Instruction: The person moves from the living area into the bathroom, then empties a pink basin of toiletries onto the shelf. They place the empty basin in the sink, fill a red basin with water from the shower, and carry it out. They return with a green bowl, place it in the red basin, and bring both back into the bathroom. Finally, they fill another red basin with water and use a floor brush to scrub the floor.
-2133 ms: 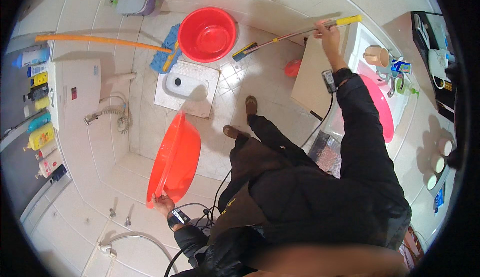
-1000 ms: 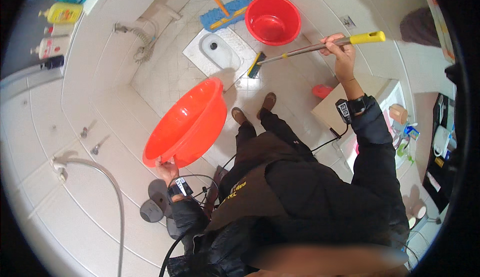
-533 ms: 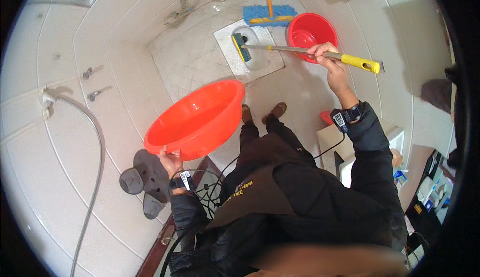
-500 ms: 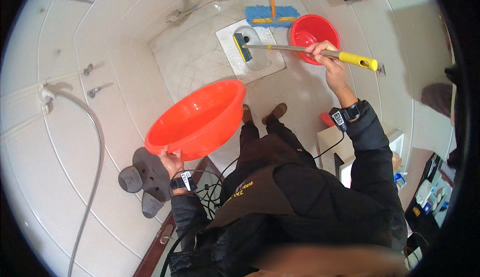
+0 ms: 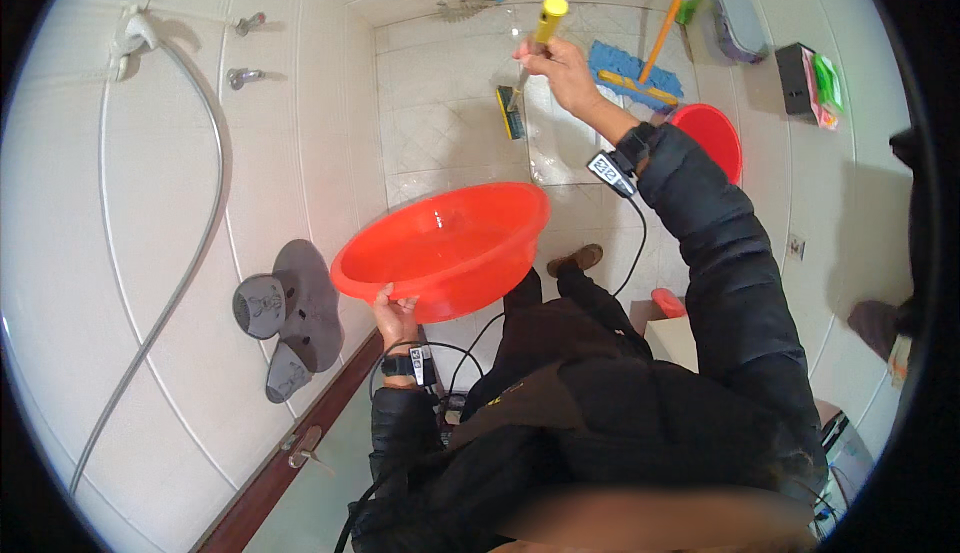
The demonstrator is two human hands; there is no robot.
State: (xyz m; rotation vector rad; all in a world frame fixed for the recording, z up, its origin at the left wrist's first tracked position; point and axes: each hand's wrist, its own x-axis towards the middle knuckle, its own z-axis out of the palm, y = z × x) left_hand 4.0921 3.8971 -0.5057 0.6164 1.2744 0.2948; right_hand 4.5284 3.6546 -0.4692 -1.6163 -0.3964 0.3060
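Note:
My left hand [image 5: 394, 315] grips the near left rim of a large red basin [image 5: 440, 243], which hangs tilted above the floor. The basin's inside looks wet and shiny. In front of me, my right hand [image 5: 562, 71] is closed round the handle of a scrub brush, just below its yellow grip [image 5: 550, 21]. The handle stands steeply, partly hidden behind my fingers. Its brush head [image 5: 510, 113], dark with a yellow edge, is over the tiled floor beside the squat toilet [image 5: 560, 158]. My right forearm hides part of that toilet.
A blue mop [image 5: 625, 63] with an orange handle lies beyond the toilet, beside a red bucket [image 5: 712, 143]. Grey slippers [image 5: 300, 303] hang on the left wall near a shower hose [image 5: 215, 153]. A lidded bin [image 5: 740, 28] and a wall holder [image 5: 797, 83] are at the right.
My right hand has swung left and away from me, bringing the brush from over the toilet to the floor left of it. The handle has turned from sideways to steep. The basin stays held.

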